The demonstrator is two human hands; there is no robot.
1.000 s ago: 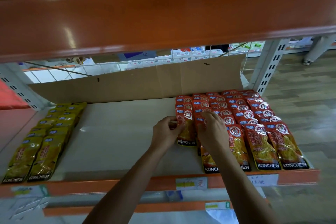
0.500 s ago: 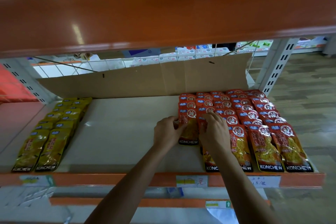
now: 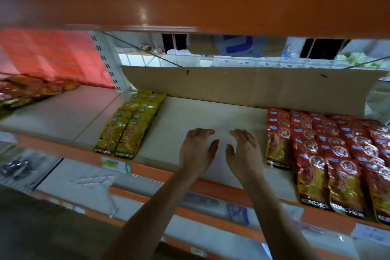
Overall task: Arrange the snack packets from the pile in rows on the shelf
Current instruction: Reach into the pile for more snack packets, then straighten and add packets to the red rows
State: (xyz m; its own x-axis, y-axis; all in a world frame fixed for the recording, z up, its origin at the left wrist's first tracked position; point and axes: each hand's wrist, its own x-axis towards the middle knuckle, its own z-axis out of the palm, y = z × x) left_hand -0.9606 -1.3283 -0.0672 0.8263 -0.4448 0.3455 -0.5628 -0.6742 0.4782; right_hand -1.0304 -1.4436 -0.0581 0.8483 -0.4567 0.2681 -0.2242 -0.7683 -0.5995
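Observation:
Red snack packets point(image 3: 329, 148) lie in overlapping rows on the right of the pale shelf point(image 3: 200, 116). Two rows of yellow snack packets point(image 3: 130, 124) lie further left on the same shelf. My left hand point(image 3: 197, 150) and my right hand point(image 3: 243, 152) hover side by side over the bare middle of the shelf, fingers relaxed and slightly bent, holding nothing. Both hands are left of the red packets and touch none of them. The leftmost red row point(image 3: 277, 139) ends further back from the front edge than the rows to its right.
An orange shelf beam point(image 3: 190, 2) hangs close overhead. A brown cardboard sheet point(image 3: 242, 86) stands along the back of the shelf. The orange front lip point(image 3: 147, 172) carries price tags. More packets point(image 3: 25, 91) lie on the neighbouring shelf bay at far left.
Both hands have let go of the red packets and moved left to the bare middle of the shelf. The view has swung left and tilted.

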